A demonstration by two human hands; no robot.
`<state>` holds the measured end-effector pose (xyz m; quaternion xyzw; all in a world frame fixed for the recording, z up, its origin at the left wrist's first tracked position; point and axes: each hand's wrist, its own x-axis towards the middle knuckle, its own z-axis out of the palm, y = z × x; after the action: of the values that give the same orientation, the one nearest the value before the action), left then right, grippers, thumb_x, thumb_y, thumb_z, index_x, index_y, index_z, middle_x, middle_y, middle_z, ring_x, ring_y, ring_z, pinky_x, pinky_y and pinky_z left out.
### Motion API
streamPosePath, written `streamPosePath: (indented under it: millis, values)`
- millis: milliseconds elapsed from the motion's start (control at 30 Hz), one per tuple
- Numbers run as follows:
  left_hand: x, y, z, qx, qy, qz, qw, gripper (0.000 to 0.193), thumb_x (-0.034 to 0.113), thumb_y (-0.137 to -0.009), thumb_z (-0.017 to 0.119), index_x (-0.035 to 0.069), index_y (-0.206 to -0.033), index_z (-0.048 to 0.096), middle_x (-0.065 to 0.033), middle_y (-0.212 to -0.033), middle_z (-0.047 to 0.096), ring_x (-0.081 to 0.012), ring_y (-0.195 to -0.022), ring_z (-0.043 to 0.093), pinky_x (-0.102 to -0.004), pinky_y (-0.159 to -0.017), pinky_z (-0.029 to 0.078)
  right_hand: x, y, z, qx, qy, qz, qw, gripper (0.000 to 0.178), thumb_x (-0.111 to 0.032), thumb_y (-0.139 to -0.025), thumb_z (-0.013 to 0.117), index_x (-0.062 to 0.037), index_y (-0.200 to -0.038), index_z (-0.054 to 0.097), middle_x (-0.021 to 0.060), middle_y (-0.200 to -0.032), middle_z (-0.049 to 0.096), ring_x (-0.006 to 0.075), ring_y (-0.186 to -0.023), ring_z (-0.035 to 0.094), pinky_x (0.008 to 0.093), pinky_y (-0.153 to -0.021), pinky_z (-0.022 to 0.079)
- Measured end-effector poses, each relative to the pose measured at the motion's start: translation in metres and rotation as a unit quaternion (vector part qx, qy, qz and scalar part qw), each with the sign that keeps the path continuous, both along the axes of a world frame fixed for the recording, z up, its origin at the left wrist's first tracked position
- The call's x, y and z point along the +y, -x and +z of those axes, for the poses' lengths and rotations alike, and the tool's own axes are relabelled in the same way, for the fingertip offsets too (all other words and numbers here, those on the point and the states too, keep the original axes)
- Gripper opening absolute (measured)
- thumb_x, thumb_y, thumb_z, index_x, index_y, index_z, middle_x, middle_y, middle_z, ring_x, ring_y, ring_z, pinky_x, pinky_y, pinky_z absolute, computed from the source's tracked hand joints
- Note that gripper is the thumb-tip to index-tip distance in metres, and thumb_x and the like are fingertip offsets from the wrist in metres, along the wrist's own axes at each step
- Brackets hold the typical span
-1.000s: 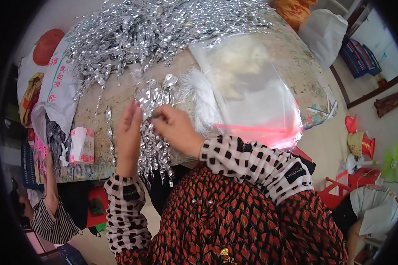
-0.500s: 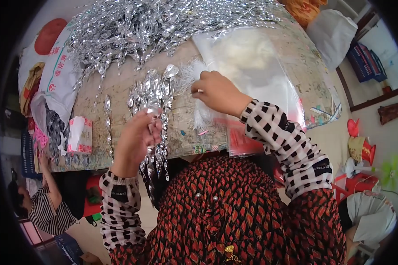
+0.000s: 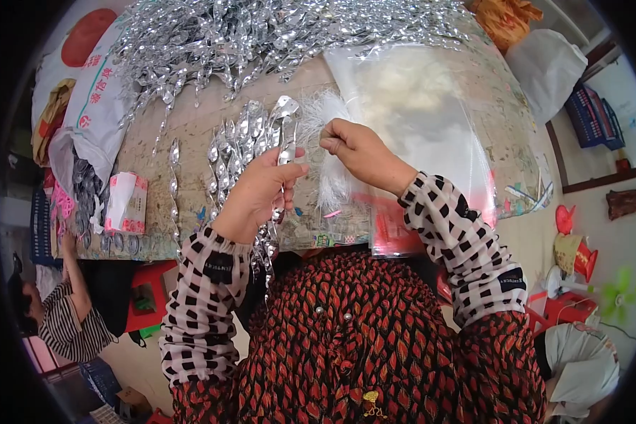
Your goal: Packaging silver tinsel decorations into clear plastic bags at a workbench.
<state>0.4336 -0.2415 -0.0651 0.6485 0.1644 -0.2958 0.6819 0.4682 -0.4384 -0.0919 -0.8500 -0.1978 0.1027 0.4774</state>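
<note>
My left hand [image 3: 258,191] is closed on a twisted silver foil strip [image 3: 285,121], whose flat top end stands up above the fingers. More twisted silver strips [image 3: 222,166] lie on the table beside and under this hand. To its right my right hand [image 3: 364,152] is closed in a pinch, with thumb and forefinger pressed together; what they hold is too fine to make out. It is over the right side of a bundle of thin white threads [image 3: 334,185]. A stack of clear plastic bags [image 3: 431,120] lies just right of that hand.
A large heap of silver strips [image 3: 261,35] covers the table's far side. At the left are a tissue box [image 3: 126,201] and a white sack [image 3: 88,116]. A person in a striped shirt [image 3: 71,311] sits at the left. A green fan [image 3: 618,293] stands at the right.
My left hand has moved right and a little away from me, nearer my right hand, with the silver strip now upright in it. My right hand has shifted slightly right, still pinched.
</note>
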Motion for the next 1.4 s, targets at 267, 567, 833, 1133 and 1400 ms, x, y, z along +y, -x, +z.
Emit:
streamPosePath:
  millis: [267,567,833,1133,1400]
  values:
    - [0.021,-0.007,-0.006,-0.008,0.001,-0.011,1.000,0.022,0.018,-0.085,0.066,0.008,-0.104,0.061,0.0051,-0.063,0.047,-0.0071,-0.048,0.045,-0.0244,-0.045,0.041,-0.003,-0.001,-0.022,-0.285,0.299,0.065,0.908,0.011,-0.019,-0.083,0.061,-0.0107,-0.089,0.063,0.0045,-0.098,0.056,0.0262,-0.100,0.049,0.0399,-0.084,0.038]
    - [-0.007,-0.012,-0.006,-0.022,-0.001,-0.020,1.000,0.024,0.020,-0.084,0.067,0.007,-0.103,0.060,0.0033,-0.064,0.048,-0.0085,-0.050,0.046,-0.0259,-0.044,0.042,-0.013,-0.008,-0.024,-0.185,0.000,0.045,0.982,0.010,-0.017,-0.081,0.064,-0.0084,-0.087,0.065,0.0054,-0.091,0.063,0.0260,-0.093,0.054,0.0372,-0.086,0.040]
    - [0.003,-0.011,-0.002,-0.032,-0.001,0.004,0.999,0.024,0.016,-0.079,0.073,0.004,-0.094,0.058,0.0029,-0.060,0.050,-0.0076,-0.043,0.045,-0.0247,-0.039,0.041,-0.019,0.000,-0.008,-0.002,-0.116,0.010,0.993,0.014,-0.015,-0.087,0.062,-0.0014,-0.091,0.062,0.0032,-0.086,0.063,0.0105,-0.085,0.055,0.0270,-0.078,0.044]
    - [0.029,0.009,0.004,-0.023,0.017,0.032,0.999,0.020,0.015,-0.080,0.072,0.003,-0.090,0.060,0.0025,-0.057,0.050,-0.0072,-0.040,0.044,-0.0237,-0.037,0.039,-0.021,0.008,-0.002,0.011,-0.142,-0.011,0.990,0.014,-0.014,-0.091,0.059,-0.0002,-0.092,0.059,-0.0002,-0.083,0.060,0.0076,-0.079,0.054,0.0237,-0.074,0.045]
    - [0.042,0.019,0.010,-0.040,-0.004,0.053,0.998,0.017,0.015,-0.081,0.071,0.003,-0.090,0.062,0.0029,-0.058,0.050,-0.0056,-0.040,0.044,-0.0213,-0.037,0.039,-0.030,0.016,-0.004,0.012,-0.147,-0.031,0.989,0.012,-0.013,-0.091,0.058,-0.0004,-0.091,0.059,-0.0007,-0.082,0.059,0.0075,-0.080,0.054,0.0240,-0.075,0.044]
